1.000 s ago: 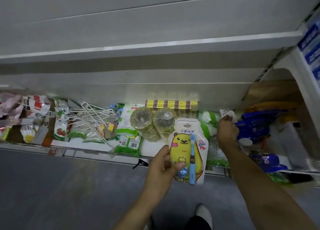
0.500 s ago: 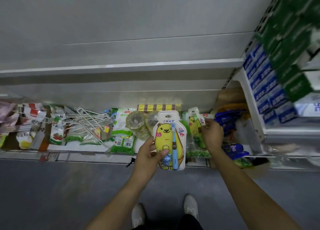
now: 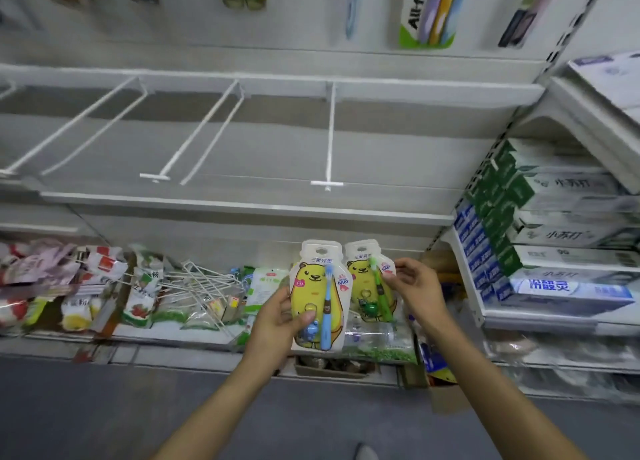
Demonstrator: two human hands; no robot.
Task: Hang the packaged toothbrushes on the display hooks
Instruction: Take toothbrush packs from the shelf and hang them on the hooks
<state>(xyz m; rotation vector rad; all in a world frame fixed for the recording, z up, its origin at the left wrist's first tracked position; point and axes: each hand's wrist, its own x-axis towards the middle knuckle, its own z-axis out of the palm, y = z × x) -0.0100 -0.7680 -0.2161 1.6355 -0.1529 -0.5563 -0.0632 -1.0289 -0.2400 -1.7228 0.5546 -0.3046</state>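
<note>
Left hand (image 3: 277, 317) grasps the blue-brush pack (image 3: 317, 296); right hand (image 3: 414, 286) grasps the green-brush pack (image 3: 369, 279). Risk: hang holes misaligned with the display hook (image 3: 329, 137) could tear.

Below your hands runs the bottom shelf (image 3: 194, 335), and on it you have a row of snack packets (image 3: 138, 296), a loose heap of white wire hooks (image 3: 204, 286) and a green-and-white pouch (image 3: 265, 286). To your right, the side shelves (image 3: 540, 321) carry stacked toothpaste boxes (image 3: 561, 289), lying flat. The blurred clear bags (image 3: 374, 338) further along probably rest on that bottom shelf too.
</note>
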